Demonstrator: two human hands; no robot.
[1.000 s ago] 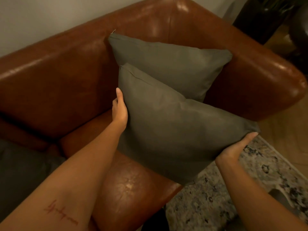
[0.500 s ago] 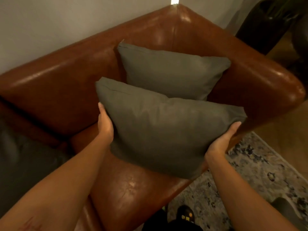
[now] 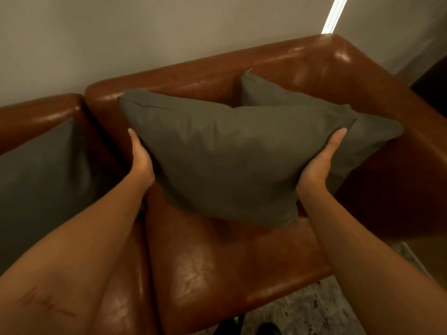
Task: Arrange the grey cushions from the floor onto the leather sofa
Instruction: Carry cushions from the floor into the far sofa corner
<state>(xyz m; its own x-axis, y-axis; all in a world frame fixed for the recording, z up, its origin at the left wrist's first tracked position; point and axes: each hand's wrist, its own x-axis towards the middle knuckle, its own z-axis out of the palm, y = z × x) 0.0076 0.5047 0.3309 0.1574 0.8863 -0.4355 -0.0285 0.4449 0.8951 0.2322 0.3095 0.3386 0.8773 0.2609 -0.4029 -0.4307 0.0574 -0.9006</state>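
I hold a grey cushion (image 3: 229,155) upright above the right seat of the brown leather sofa (image 3: 217,267). My left hand (image 3: 141,160) presses its left edge and my right hand (image 3: 319,165) cups its right edge. Its lower corner is close to the seat; I cannot tell whether it touches. Behind it a second grey cushion (image 3: 377,139) leans in the sofa's right back corner, mostly hidden. A third grey cushion (image 3: 41,180) rests against the backrest on the left seat.
The sofa's right armrest (image 3: 399,100) runs along the right side. A pale wall (image 3: 145,39) stands behind the backrest, with a bright strip of light (image 3: 335,14). A patterned rug (image 3: 314,313) lies on the floor in front.
The held cushion has moved left and back toward the backrest and levelled out. My view has swung left, bringing the left seat's cushion into sight.
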